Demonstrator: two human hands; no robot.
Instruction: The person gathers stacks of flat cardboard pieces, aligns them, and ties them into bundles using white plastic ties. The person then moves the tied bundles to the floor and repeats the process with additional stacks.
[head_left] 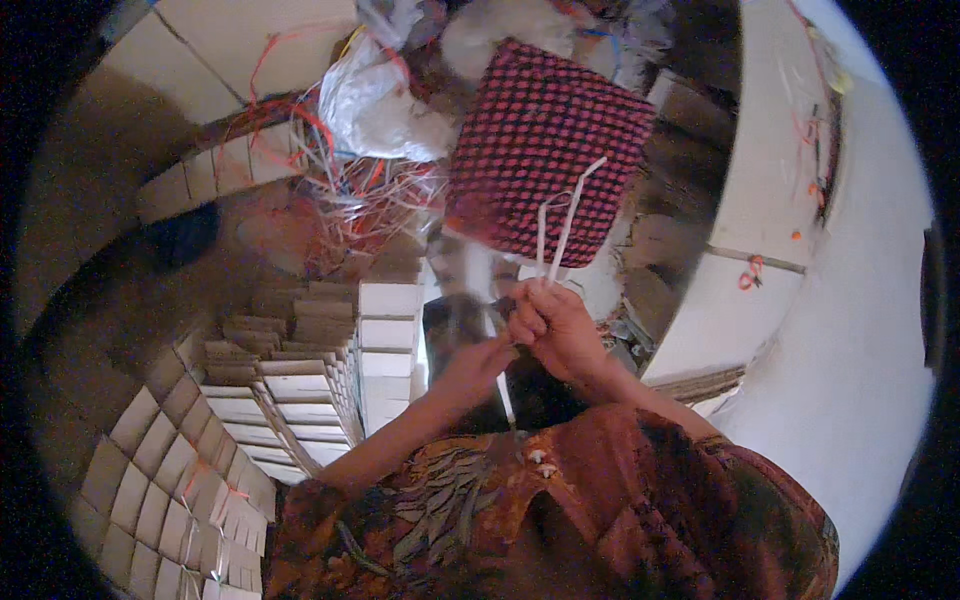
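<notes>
Close in front of my body, my two hands meet around a narrow white strap (pixel 567 229). My right hand (pixel 553 327) is closed on it, and two lengths stick up past the fist, over the checked seat. My left hand (pixel 478 366) is closed just below and to the left, its fingertips against the right hand. Another piece of white strap (pixel 506 398) hangs below the left hand toward my shirt. Whether it is the same strap cannot be seen, as the fingers cover the middle.
A red-and-black checked cushion (pixel 550 150) lies ahead. Left of it are a tangle of straps (pixel 370 205) and a white plastic bag (pixel 385 105). Stacked cardboard pieces (pixel 300 400) fill the lower left. Small orange-handled scissors (pixel 749 275) rest on the cardboard at right.
</notes>
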